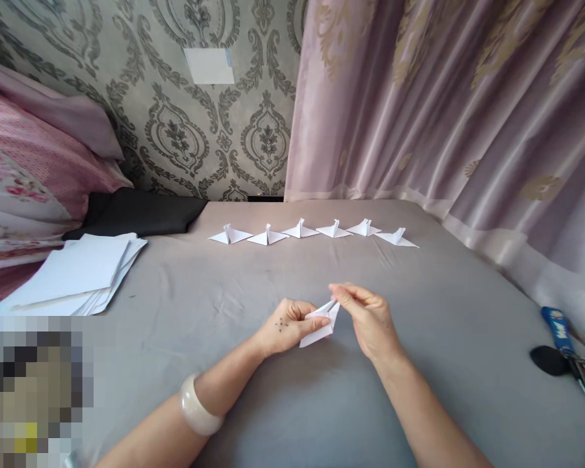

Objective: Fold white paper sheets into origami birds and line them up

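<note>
A small piece of folded white paper (316, 333) is held up above the grey cloth surface, between my two hands. My left hand (290, 325) grips its left side, with the thumb lying across the front. At the paper's upper right tip, my right hand (368, 315) pinches with thumb and fingertips. Several folded white paper figures (300, 229) stand in a row farther back, each with spread flat points and a raised middle. None of them touches my hands.
A stack of white paper sheets (78, 266) lies at the left, beside a folded black cloth (141, 211). To the right are a blue packet (558, 330) and a black oval object (548, 361). Pink curtains (394, 97) border the right side; patterned wallpaper (175, 136) stands behind.
</note>
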A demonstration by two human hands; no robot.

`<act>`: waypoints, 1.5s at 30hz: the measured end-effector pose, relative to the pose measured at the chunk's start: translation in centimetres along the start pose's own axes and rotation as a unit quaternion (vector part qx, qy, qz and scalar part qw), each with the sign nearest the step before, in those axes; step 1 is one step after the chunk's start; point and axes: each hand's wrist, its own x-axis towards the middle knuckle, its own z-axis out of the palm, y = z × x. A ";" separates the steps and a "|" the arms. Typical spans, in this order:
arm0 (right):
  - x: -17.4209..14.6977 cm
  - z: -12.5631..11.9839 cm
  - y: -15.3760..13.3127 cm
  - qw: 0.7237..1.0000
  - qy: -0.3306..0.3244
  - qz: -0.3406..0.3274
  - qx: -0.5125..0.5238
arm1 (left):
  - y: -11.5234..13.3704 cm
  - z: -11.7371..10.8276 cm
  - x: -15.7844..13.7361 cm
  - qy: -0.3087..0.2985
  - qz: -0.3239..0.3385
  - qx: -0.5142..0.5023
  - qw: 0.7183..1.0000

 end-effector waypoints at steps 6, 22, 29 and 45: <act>0.1 -0.5 -0.2 0.987 0.069 -0.104 -0.103 | -0.4 -0.9 1.4 0.173 -0.002 -0.244 0.954; -0.5 1.0 3.6 0.849 -0.138 -0.261 -0.439 | -1.7 -1.3 1.4 0.218 -0.001 -0.036 0.975; -0.7 0.7 3.8 0.799 -0.175 -0.245 -0.520 | -2.5 -1.5 1.5 0.222 -0.032 0.094 0.970; -1.0 0.6 3.4 0.784 -0.208 -0.236 -0.535 | -0.2 -6.5 0.6 -0.027 0.074 0.438 0.895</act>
